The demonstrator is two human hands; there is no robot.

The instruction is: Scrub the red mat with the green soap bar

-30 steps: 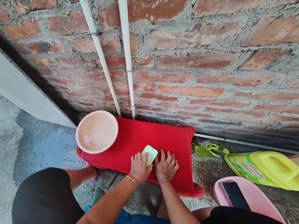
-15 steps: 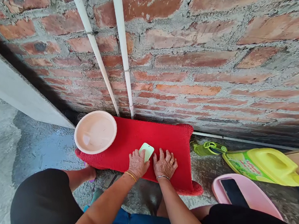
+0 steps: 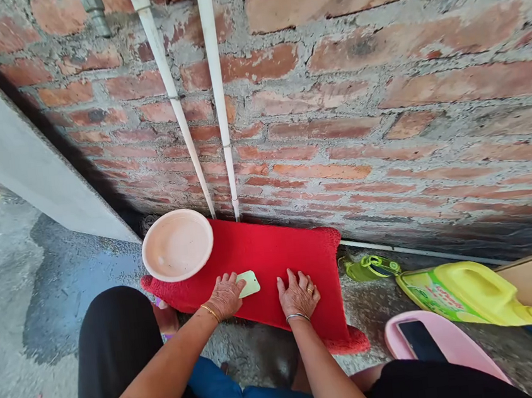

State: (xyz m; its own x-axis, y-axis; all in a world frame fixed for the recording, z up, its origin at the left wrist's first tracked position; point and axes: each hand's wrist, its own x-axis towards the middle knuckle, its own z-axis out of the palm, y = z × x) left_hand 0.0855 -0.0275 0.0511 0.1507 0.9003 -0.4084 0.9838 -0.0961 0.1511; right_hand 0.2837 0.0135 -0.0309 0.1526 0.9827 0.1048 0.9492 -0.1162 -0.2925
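Note:
A red cloth cover (image 3: 271, 249) with fluffy corners lies stretched over a low, bench-like support against the wall. My left hand (image 3: 226, 295) rests on the cover, its fingers closed over one end of a flat, pale green plate (image 3: 248, 284). That plate has rounded corners and a small hole near one edge, and it looks like a scraper. To its right, my right hand (image 3: 299, 294) lies flat on the red surface with fingers apart, holding nothing. A pale pink basin (image 3: 178, 245), apparently with water in it, sits on the left end of the cover.
Behind the cover rises a brick wall (image 3: 325, 127) with two white pipes (image 3: 218, 102). On the right are a green strapped item (image 3: 371, 267), a yellow jug (image 3: 466, 292) lying down, and a pink stool (image 3: 457, 343) bearing a phone (image 3: 422, 339). A grey slab (image 3: 37, 147) leans at left.
My left hand has slid left across the red cover with the green plate, widening the space between my hands. My right hand stays flat on the cover. The camera view has tilted up slightly.

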